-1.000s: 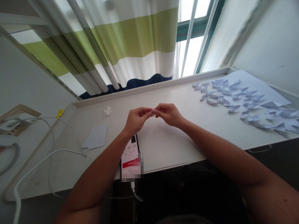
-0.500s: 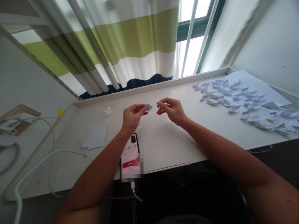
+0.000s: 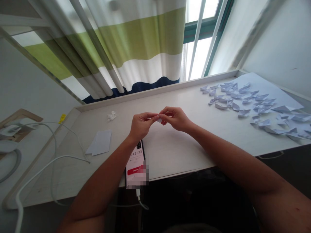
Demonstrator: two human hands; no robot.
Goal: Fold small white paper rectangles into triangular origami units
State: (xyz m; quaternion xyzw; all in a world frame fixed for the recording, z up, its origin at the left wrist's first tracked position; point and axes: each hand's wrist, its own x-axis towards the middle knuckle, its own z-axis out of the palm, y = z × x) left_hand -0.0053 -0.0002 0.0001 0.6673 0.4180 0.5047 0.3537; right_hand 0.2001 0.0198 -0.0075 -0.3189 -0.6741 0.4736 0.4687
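Note:
A small folded piece of paper [image 3: 159, 120] is pinched between both hands over the middle of the white table [image 3: 175, 152]. My left hand [image 3: 143, 124] grips it from the left, thumb and fingers pressed together. From the other side my right hand [image 3: 177, 119] closes on it, and its fingertips meet those of the left. Most of the paper is hidden behind the fingers, so its exact shape cannot be made out.
Several folded paper boats [image 3: 243, 113] are spread over the table's right side, some by a large white sheet [image 3: 272, 87]. Left are blank paper slips [image 3: 102, 142], crumpled paper [image 3: 111, 116] and white cables [image 3: 65, 157]. A phone [image 3: 134, 163] lies by the front edge.
My right hand has moved left and down and taken hold of the folded paper, which only the left hand held before. My left hand has shifted slightly right and down.

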